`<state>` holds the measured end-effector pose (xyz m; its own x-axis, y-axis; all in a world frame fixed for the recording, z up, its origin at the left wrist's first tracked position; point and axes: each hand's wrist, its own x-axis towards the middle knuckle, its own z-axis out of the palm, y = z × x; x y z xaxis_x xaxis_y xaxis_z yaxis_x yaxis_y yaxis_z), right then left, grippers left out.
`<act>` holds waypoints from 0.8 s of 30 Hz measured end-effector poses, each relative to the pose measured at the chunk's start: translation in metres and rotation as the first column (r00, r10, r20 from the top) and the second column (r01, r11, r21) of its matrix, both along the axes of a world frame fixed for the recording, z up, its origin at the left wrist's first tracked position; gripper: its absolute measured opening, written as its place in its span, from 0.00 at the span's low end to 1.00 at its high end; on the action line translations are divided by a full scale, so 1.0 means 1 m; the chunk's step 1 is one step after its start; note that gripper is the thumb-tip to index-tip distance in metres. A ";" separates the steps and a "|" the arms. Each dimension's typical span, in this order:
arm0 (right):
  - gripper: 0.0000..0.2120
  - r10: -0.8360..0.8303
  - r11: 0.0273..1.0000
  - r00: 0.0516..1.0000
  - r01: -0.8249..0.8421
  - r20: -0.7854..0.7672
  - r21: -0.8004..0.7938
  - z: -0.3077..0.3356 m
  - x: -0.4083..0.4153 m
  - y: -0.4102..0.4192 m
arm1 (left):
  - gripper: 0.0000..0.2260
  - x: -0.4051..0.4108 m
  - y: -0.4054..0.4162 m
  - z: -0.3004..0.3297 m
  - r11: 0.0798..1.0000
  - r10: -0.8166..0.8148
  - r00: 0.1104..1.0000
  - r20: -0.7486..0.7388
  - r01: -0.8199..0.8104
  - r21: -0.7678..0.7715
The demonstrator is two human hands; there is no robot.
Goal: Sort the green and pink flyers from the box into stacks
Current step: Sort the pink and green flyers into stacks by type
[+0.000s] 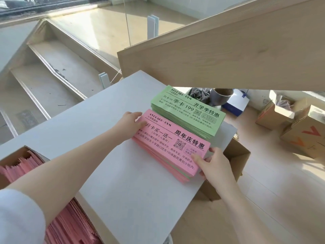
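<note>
A: What has each grip got hold of?

B: Both are on the pink stack [171, 146]. The left hand [129, 123] rests at its far-left end, fingers laid fairly straight over the top flyer's corner, pressing rather than clenching. The right hand [213, 163] pinches the near-right end, thumb on top and fingers curled under the edge.

A: And where do the stacks sit?

B: On the white tabletop [123, 173], toward its right side. The green stack [188, 112] lies just beyond the pink one, touching or nearly so, and both look tall.

A: Cleanly sorted?

B: Mostly. I can see thin green edges low in the pink stack's near side, so a few strays may be mixed in; hard to be sure.

A: How much is left?

B: Plenty, I'd judge. The box [15, 155] at near left shows many pink flyers standing on edge. No green shows there, though much of it is hidden by the arm and tabletop.

A: So the step in hand?

B: Squaring up the pink stack, by the look of it, before more flyers come out of the box.
</note>
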<state>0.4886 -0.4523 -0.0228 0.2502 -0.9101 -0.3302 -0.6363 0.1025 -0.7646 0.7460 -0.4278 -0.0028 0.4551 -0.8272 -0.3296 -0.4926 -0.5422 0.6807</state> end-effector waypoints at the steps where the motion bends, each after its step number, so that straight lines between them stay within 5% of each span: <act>1: 0.14 0.009 0.999 1.000 -0.009 0.004 0.036 0.000 0.000 0.002 | 0.16 0.001 0.000 -0.002 1.000 -0.005 1.000 -0.025 0.005 0.006; 5: 0.07 0.037 0.988 0.997 -0.047 0.066 0.147 0.002 0.006 0.011 | 0.12 0.003 0.002 -0.004 1.000 0.024 0.987 -0.156 -0.021 0.018; 12: 0.24 -0.073 0.975 0.997 0.072 -0.004 0.208 0.014 0.000 0.024 | 0.19 0.001 0.009 0.015 0.998 0.003 0.983 -0.184 0.009 0.060; 15: 0.31 -0.051 0.998 0.973 0.054 -0.226 0.009 0.028 -0.013 0.039 | 0.21 -0.006 0.033 0.039 0.992 -0.021 1.000 0.004 0.021 -0.122; 17: 0.28 0.005 0.987 0.956 -0.051 -0.292 -0.150 0.038 -0.015 0.056 | 0.17 -0.007 0.067 0.058 0.954 -0.029 0.991 0.127 0.065 -0.292; 21: 0.15 0.278 0.920 0.959 -0.281 -0.050 -0.273 0.071 0.011 0.113 | 0.12 0.010 0.152 0.076 0.785 -0.007 0.918 0.396 0.251 -0.566; 24: 0.12 0.502 0.809 0.862 -0.440 0.068 -0.390 0.089 0.041 0.165 | 0.09 0.030 0.214 0.071 0.783 0.088 0.887 0.452 0.219 -0.583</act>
